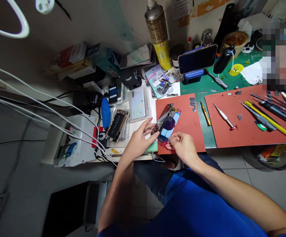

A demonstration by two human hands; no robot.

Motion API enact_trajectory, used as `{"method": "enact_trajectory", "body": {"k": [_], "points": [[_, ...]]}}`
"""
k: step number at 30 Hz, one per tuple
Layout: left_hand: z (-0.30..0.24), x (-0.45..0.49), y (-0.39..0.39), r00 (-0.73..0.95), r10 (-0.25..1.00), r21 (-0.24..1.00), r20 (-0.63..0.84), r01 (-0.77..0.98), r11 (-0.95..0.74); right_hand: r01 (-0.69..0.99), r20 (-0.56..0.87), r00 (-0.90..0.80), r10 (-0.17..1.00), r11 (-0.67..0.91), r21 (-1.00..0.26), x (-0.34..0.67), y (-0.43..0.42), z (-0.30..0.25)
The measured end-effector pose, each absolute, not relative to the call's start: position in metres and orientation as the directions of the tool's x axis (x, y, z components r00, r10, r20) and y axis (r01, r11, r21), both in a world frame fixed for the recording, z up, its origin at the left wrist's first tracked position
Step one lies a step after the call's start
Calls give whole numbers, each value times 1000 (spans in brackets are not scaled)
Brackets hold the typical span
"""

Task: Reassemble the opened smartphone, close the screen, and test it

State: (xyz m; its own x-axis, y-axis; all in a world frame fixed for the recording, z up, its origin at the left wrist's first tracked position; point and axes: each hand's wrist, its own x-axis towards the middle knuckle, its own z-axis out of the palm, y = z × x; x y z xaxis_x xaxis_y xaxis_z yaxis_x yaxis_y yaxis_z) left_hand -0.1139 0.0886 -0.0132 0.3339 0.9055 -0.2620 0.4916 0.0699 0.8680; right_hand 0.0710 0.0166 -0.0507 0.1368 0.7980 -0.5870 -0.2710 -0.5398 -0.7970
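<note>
At the near edge of the surface, an opened phone (167, 124) is held over the small red mat (187, 131). Its lifted screen (160, 122) is steadied by the left hand (139, 140), whose grip is closed lightly on the screen's edge, fingers spread along it. The lower end of the phone is pinched by the right hand (181, 144), fingertips closed on something small there (what exactly cannot be told). The phone is judged to be partway through: the screen is already raised and the insides are bared, but the two halves are not yet parted.

Little room is left near the hands, since the mat ends at the surface's edge. A second opened phone (117, 125) lies just to the left. To the right, a yellow screwdriver (205, 113) rests in the gap before the larger red mat (246, 131), where tools are spread. Farther back, a propped phone (197, 59) and a spray can (158, 34) are set near the wall.
</note>
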Motion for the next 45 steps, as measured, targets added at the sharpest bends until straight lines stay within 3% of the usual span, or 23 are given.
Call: {"method": "enact_trajectory", "body": {"k": [9, 18, 22, 25, 26, 28, 31, 34, 37, 41, 43, 45], "points": [[-11, -107, 83, 311, 921, 808, -234, 590, 6, -366, -556, 111, 823, -487, -793, 85, 2, -44], [-37, -87, 61, 384, 919, 485, 92, 789, -378, -478, -524, 146, 839, -403, -780, 123, -42, -28], [-32, -83, 51, 362, 914, 504, 182, 764, -403, -502, -510, 146, 848, -380, -777, 125, -51, -28], [-19, -74, 25, 177, 957, 671, 229, 684, -287, -512, -485, 142, 863, -356, -782, 124, -56, -27], [-16, -69, 14, 113, 981, 775, 158, 602, -194, -514, -477, 140, 868, -348, -784, 123, -57, -26], [-14, -53, -8, 82, 987, 941, -135, 321, 102, -524, -463, 143, 875, -330, -785, 119, -60, -24], [-20, -25, -28, 73, 894, 888, -442, -102, 448, -549, -463, 160, 872, -312, -776, 111, -62, -25], [-25, -6, -29, -38, 835, 810, -548, -274, 519, -531, -478, 138, 867, -343, -775, 112, -66, -32], [-27, -4, -21, -67, 778, 768, -624, -238, 595, -361, -463, 177, 868, -380, -851, 133, -74, -37], [-26, -10, -13, -99, 724, 728, -683, -180, 662, 94, -283, 385, 879, -342, -935, 193, -87, -27], [-24, -11, -13, -108, 711, 717, -695, -183, 673, 374, -100, 484, 869, -309, -875, 230, -89, -17], [-22, -11, -13, -111, 702, 708, -704, -198, 678, 504, 4, 539, 842, -319, -803, 267, -89, -7]]}}
